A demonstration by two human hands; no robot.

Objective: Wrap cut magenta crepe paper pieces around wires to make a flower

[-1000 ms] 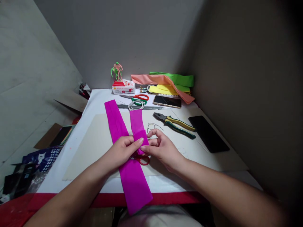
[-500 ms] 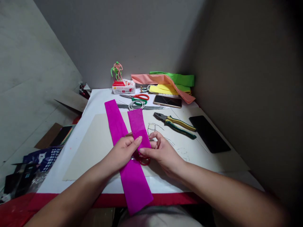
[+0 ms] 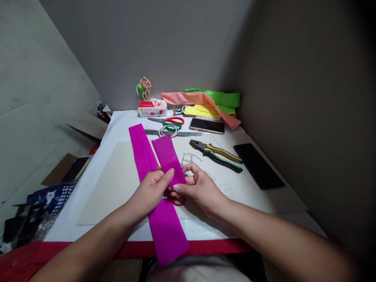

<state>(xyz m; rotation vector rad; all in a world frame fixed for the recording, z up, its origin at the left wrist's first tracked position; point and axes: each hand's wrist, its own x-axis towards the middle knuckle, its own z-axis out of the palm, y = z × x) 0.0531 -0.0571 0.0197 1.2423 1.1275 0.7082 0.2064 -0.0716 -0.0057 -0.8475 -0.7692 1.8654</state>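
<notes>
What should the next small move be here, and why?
Probably the right hand should reach for the red-handled scissors, since they lie just below the hands, while the left hand keeps pinching the magenta paper strip.

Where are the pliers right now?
In the head view, the yellow-and-green-handled pliers lie right of the magenta crepe paper, just below the smartphone and left of a black slab.

Far end of the table [image 3: 123, 117]: pink, green and yellow crepe strips [image 3: 202, 98] piled up, scissors [image 3: 173, 123] beside a white cable coil [image 3: 169, 131], phone [image 3: 206, 125] right of those. Pliers [image 3: 216, 154] lie near a black slab [image 3: 257, 166]. Pipe-cleaner figure [image 3: 143, 88] stands on a tissue pack [image 3: 152, 109].
</notes>
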